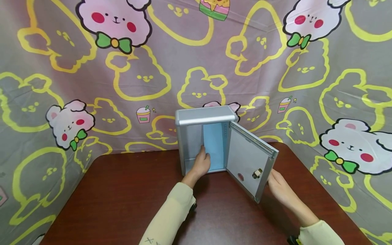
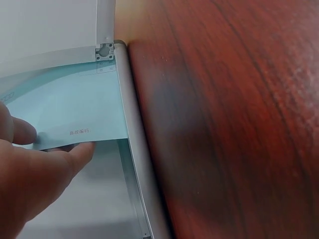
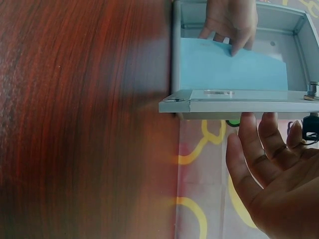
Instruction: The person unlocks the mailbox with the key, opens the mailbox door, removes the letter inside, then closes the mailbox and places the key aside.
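A silver metal box (image 1: 205, 115) stands on the table with its hinged door (image 1: 246, 153) swung out to the right. Inside it, a light blue envelope (image 1: 213, 144) stands upright against the right side. My left hand (image 1: 201, 165) reaches into the box and pinches the envelope's edge between thumb and fingers; the left wrist view shows red print on the envelope (image 2: 75, 109). On the door's outer face, my right hand (image 1: 280, 189) rests its extended fingertips, and the right wrist view shows this hand (image 3: 279, 174) beside the lock. Part of the envelope is hidden behind the door.
A lock cam (image 1: 257, 173) sits on the door's inner face, with a black key (image 3: 311, 127) on the outer side. The dark reddish wooden table (image 1: 122, 197) reaches back to a patterned cloth (image 1: 147, 112) hanging behind and at both sides.
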`<state>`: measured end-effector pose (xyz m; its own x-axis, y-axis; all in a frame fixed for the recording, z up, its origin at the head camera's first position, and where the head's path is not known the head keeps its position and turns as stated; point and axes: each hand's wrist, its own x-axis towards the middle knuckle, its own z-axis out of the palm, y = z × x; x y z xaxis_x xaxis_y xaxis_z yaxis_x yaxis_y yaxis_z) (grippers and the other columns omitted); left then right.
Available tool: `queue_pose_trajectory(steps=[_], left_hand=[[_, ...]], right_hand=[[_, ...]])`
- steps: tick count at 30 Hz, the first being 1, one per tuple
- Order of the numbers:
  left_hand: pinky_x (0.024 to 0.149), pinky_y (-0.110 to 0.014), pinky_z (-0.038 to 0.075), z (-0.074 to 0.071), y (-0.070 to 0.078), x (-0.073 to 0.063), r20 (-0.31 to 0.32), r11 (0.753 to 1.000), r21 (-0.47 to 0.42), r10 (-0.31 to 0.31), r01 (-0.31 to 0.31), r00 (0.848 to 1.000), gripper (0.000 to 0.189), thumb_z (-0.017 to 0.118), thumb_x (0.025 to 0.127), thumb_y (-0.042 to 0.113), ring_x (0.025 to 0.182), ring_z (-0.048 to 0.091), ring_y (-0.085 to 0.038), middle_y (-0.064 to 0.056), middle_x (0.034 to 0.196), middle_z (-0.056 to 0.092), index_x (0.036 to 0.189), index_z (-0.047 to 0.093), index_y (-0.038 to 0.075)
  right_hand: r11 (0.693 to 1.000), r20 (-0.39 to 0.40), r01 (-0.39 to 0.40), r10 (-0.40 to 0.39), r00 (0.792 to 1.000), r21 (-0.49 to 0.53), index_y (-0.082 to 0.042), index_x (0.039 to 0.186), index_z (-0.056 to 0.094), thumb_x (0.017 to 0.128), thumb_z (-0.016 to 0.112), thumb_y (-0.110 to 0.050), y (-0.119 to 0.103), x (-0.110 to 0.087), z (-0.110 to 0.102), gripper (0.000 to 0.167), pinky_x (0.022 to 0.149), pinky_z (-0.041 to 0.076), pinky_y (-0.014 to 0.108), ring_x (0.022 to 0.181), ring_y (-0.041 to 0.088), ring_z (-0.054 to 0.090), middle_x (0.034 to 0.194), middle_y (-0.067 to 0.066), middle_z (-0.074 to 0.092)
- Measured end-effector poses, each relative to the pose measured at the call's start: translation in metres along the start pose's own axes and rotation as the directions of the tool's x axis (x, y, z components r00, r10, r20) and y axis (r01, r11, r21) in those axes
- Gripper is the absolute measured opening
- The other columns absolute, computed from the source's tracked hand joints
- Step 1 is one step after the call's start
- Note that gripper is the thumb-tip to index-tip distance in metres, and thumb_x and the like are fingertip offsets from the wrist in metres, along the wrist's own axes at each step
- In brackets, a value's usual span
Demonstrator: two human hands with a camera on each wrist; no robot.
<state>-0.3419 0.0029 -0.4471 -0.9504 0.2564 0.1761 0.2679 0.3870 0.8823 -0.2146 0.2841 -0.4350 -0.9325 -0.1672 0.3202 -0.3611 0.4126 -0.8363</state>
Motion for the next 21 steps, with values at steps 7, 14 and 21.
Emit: queue_pose_trajectory(steps=[7, 14, 21], left_hand=[[0.125, -0.046, 0.020, -0.0021, -0.0023, -0.0005, 0.010, 1.000, -0.011, -0.006, 0.006, 1.000, 0.059, 0.030, 0.108, 0.013, 0.154, 0.018, -0.037, -0.030, 0.165, 0.014, 0.157, 0.010, -0.015], [0.125, -0.046, 0.020, -0.0061, -0.0017, -0.0023, 0.008, 1.000, -0.008, -0.006, 0.006, 1.000, 0.059, 0.030, 0.109, 0.014, 0.154, 0.018, -0.037, -0.030, 0.165, 0.015, 0.158, 0.011, -0.014], [0.125, -0.045, 0.019, -0.0096, 0.0009, -0.0045, 0.009, 1.000, -0.022, -0.010, 0.010, 1.000, 0.060, 0.030, 0.109, 0.016, 0.154, 0.016, -0.035, -0.028, 0.166, 0.013, 0.159, 0.010, -0.012]], right_hand=[[1.000, -0.001, 0.012, -0.012, 1.000, 0.017, 0.001, 0.153, 0.042, 0.114, 0.031, -0.025, -0.0002, -0.0005, 0.0004, 0.048, 0.089, 0.053, 0.021, 0.114, 0.000, 0.061, 0.137, 0.000, 0.061], [0.999, -0.007, 0.039, -0.039, 0.999, 0.012, 0.003, 0.150, 0.045, 0.114, 0.029, -0.023, -0.0006, -0.0005, 0.0006, 0.047, 0.090, 0.051, 0.018, 0.115, -0.002, 0.060, 0.134, -0.004, 0.063], [0.999, -0.008, 0.035, -0.036, 0.999, -0.023, 0.002, 0.152, 0.044, 0.114, 0.028, -0.025, 0.0010, 0.0015, -0.0006, 0.049, 0.091, 0.050, 0.018, 0.116, -0.003, 0.059, 0.134, -0.014, 0.060]])
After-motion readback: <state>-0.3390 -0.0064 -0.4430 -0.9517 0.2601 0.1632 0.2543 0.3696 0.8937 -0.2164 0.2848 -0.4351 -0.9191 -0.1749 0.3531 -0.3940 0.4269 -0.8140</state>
